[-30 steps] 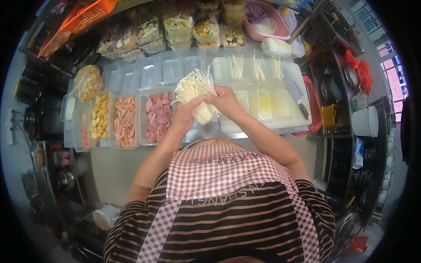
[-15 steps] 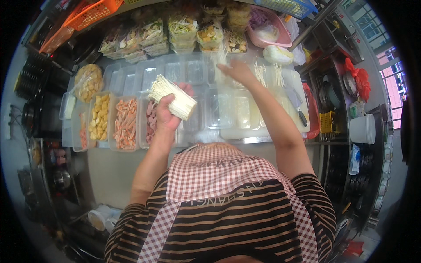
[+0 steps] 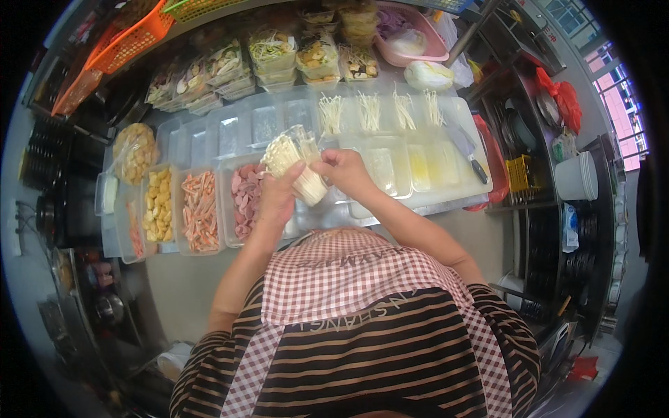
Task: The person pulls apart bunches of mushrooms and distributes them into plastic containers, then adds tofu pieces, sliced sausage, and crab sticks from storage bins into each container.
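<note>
My left hand (image 3: 280,195) is wrapped round a thick bundle of white enoki mushrooms (image 3: 300,164), held above the clear plastic boxes with the caps up and away from me. At the bundle's right side my right hand (image 3: 346,172) pinches some stems, apparently pulling a small bunch apart from the rest. Small portions of enoki (image 3: 368,111) lie over several clear boxes in the back row, to the right. Under my left hand stands a box of pink sliced sausage (image 3: 245,198). Farther left are boxes of orange-and-white strips (image 3: 201,212) and yellow chunks (image 3: 159,207).
A knife (image 3: 467,153) lies on the white cutting board (image 3: 456,188) at the right. Filled, stacked boxes (image 3: 273,59) stand along the back, near a pink basket (image 3: 425,42) and a pale cabbage (image 3: 428,75). A bag of yellowish pieces (image 3: 136,153) sits at the far left.
My right hand has come back from the back row to the bundle, leaving an enoki portion there. The bundle in my left hand has shifted slightly right and turned.
</note>
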`<state>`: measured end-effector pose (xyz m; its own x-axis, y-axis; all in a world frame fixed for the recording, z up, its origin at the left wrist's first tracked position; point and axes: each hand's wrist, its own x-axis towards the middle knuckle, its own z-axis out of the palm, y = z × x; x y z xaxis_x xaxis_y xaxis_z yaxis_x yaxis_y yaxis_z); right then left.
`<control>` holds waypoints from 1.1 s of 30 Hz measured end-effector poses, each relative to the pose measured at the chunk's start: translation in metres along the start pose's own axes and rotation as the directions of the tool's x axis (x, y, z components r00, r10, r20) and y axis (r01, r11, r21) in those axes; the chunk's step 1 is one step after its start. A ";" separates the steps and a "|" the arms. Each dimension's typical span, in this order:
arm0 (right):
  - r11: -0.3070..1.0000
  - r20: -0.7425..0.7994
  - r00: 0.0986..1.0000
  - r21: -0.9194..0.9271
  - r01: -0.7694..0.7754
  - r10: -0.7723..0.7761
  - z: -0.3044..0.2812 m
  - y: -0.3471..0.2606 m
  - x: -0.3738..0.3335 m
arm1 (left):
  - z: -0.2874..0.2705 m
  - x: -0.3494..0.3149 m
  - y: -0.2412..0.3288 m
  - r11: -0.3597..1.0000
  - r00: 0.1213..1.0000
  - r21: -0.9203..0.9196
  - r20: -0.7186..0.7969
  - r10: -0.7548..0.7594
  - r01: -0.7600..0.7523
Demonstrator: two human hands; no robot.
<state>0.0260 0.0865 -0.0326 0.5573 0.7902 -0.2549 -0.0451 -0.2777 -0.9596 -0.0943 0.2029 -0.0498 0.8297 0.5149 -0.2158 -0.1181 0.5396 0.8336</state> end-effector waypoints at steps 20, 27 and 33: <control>0.892 0.016 0.998 -0.447 0.064 -0.063 -0.105 -0.027 0.037 | -0.004 -0.002 0.003 0.868 1.000 -0.497 0.003 0.016 -0.012; 1.000 0.254 0.967 -0.006 -0.028 0.028 -0.031 -0.030 0.002 | 0.025 0.001 0.008 0.994 0.998 -0.108 -0.054 0.009 -0.015; 0.981 0.033 0.999 0.191 0.027 -0.034 -0.043 -0.020 0.005 | 0.035 0.000 -0.005 0.950 0.989 -0.302 -0.142 0.034 -0.076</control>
<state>0.0651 0.0722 -0.0089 0.5309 0.8166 -0.2263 -0.1881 -0.1469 -0.9711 -0.0746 0.1763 -0.0360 0.7393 0.6223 -0.2571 -0.3400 0.6746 0.6552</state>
